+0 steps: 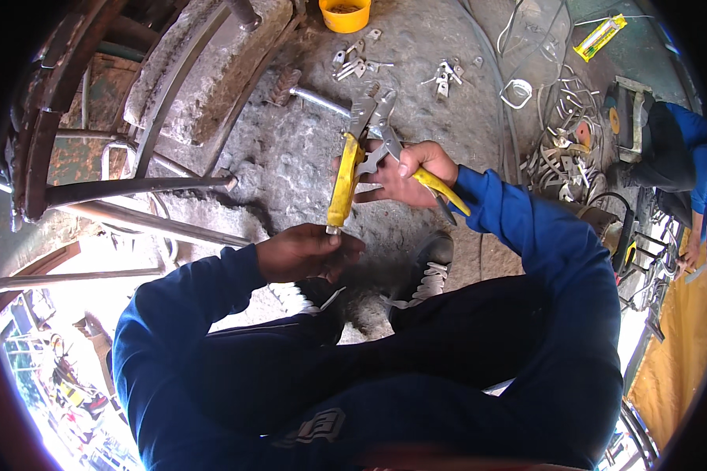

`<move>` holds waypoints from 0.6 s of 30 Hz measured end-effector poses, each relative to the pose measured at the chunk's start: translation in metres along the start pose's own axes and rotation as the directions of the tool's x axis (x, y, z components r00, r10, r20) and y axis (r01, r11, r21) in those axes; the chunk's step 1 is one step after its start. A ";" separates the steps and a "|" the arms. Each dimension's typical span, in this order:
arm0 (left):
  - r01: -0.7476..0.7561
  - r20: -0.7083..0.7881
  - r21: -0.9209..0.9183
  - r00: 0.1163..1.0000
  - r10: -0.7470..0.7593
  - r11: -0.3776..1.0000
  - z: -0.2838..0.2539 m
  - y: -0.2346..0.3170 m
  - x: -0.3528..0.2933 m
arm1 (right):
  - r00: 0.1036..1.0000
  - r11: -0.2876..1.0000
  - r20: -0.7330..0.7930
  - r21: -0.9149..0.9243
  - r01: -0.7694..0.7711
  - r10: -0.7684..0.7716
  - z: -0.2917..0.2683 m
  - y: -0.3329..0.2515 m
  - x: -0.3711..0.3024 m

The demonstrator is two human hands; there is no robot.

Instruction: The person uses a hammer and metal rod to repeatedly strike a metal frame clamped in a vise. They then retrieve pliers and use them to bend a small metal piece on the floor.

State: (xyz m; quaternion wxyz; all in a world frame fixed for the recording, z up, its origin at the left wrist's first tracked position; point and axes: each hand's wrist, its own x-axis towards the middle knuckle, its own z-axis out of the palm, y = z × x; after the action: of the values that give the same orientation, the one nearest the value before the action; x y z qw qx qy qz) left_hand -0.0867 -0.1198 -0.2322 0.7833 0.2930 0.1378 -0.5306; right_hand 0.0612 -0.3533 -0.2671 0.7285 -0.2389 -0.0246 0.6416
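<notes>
A pair of locking pliers with yellow grips and grey metal jaws is held over the ground in front of me, jaws pointing away. My right hand grips its right-side handle, thumb across the metal and some fingers stretched out behind between the two handles. At the near end of the other handle, the fingers of my left hand are closed around the small adjusting screw. The jaws have nothing visible between them. Beyond them a metal rod lies on the ground.
Small metal brackets lie in clusters ahead, near a yellow bowl. Metal bars and a frame stand at left. Cables, a yellow packet and a heap of metal parts are right, where another person works.
</notes>
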 end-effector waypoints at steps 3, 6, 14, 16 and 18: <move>0.021 0.020 -0.214 1.000 -0.017 0.977 -0.002 0.001 0.004 | 1.000 1.000 -0.001 0.004 0.010 -0.010 -0.005 0.000 -0.001; -0.013 0.006 -0.197 1.000 0.014 0.980 -0.008 0.004 0.008 | 1.000 0.996 -0.009 0.090 0.027 -0.027 -0.008 -0.003 -0.002; 0.084 -0.497 0.548 0.833 0.244 0.832 -0.019 -0.003 0.034 | 0.945 1.000 -0.327 -0.008 -0.029 0.025 -0.009 0.000 0.008; 0.083 -0.466 0.650 0.828 0.310 0.756 -0.020 0.003 0.037 | 0.921 0.999 -0.388 -0.001 -0.041 0.038 -0.010 0.001 0.011; 0.106 -0.410 0.709 0.866 0.285 0.697 -0.023 0.016 0.038 | 0.918 0.998 -0.396 -0.029 -0.053 0.037 -0.012 0.000 0.011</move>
State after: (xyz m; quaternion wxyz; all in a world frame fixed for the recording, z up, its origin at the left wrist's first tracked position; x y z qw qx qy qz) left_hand -0.0551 -0.1299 -0.2653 0.5728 0.7031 0.1010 -0.4091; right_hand 0.0674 -0.3471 -0.2804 0.6987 -0.3779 0.1159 0.5963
